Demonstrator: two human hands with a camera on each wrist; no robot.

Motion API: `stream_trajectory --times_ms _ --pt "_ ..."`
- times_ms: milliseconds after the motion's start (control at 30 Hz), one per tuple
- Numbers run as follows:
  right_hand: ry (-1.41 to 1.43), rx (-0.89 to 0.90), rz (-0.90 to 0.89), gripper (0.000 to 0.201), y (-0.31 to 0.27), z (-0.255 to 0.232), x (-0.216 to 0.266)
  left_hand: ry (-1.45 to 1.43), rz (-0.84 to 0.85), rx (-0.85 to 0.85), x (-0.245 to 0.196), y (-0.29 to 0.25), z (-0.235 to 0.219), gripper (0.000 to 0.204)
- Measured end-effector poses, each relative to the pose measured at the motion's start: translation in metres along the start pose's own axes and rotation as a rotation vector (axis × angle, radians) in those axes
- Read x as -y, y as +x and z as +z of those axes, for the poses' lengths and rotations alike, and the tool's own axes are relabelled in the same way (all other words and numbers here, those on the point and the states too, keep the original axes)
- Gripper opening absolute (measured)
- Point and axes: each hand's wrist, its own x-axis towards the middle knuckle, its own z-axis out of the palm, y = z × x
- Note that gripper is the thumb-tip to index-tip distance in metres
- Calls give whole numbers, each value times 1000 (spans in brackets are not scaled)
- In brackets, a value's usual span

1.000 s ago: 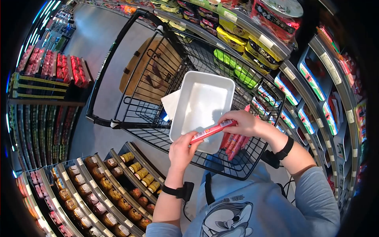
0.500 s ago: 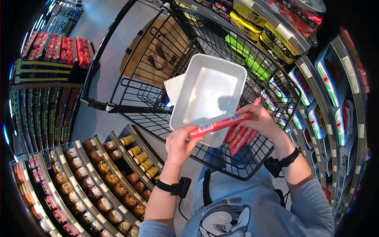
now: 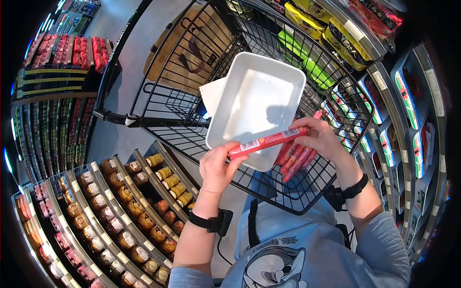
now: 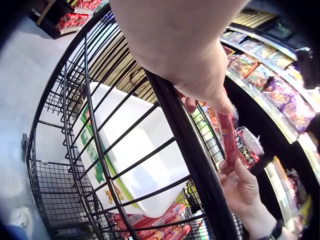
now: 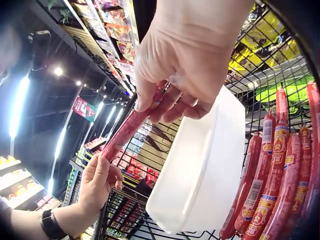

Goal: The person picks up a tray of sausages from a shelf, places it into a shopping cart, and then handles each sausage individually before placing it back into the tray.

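Holding one long red sausage (image 3: 267,140) by both ends, just over the near edge of the cart (image 3: 307,201). Left hand (image 3: 217,169) pinching the left end, right hand (image 3: 319,137) gripping the right end. Under the sausage, inside the cart, a white tray (image 3: 254,105). Beside the tray, more red sausages (image 3: 295,161) lying in a bunch. A brown bag (image 3: 187,53) at the far end of the cart. Shelves of jars (image 3: 125,211) on the left.

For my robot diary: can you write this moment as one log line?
left hand: holds sausage stick | right hand: holds other end | over white tray in cart
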Motion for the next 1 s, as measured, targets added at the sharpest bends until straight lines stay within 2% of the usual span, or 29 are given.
stream_trajectory --times_ms 100,300,400,1000 --pt "24 2 -13 30 0 -1 -4 7 58 -91 2 1 5 32" --pt "10 -1 -36 30 0 -1 -3 1 63 -103 0 2 7 32" --pt "14 2 -31 30 0 -1 -4 -1 -4 -8 -2 -1 3 30" --pt "42 0 -15 29 1 -2 -7 26 5 -4 -4 0 3 31"
